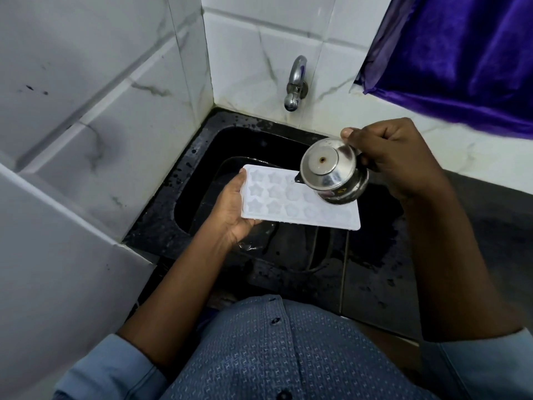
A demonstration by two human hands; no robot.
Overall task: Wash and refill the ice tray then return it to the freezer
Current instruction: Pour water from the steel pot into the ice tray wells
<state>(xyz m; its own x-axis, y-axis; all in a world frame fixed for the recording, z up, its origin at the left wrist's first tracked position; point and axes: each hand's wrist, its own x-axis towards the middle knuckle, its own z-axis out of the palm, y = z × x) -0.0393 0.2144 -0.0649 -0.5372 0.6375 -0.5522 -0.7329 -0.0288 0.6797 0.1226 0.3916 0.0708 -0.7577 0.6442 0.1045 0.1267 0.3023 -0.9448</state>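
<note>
- Fingers of the left hand (230, 210) reach under the short left end of the ice tray (300, 204) while the thumb lies along its edge, so this hand grips the tray from 9 o'clock.
- Right-hand fingers (375, 140) are clenched around a small steel pot (331, 171). The right hand (395, 160) comes in from 3 o'clock and the thumb presses near the pot's rim side.
- At the middle of the view, the ice tray is held in the air above the black sink (199, 180), roughly level. Its long side runs from 10 o'clock down to 4 o'clock.
- It is a white, slightly translucent rectangular tray with rounded corners and a flat rim, with three rows of moulded cells.
- Cells near the left hand are clearly star-shaped, and those toward 3 o'clock look rounder, more like flowers. Whether water sits in them cannot be told.
- Tipped on its side with its round base facing the camera, the pot hangs over the tray's far right cells at about 2 o'clock of the tray, its dark lip just above them.
- At 12 o'clock a chrome tap (295, 82) sticks out of the white tiled wall (101, 105) above the sink.
- Around the sink's near edge, the dark desk (375, 272) is wet and spotted.
- Purple cloth (461, 59) hangs at 2 o'clock.
- At 6 o'clock is the person's blue patterned shirt (274, 353).
</note>
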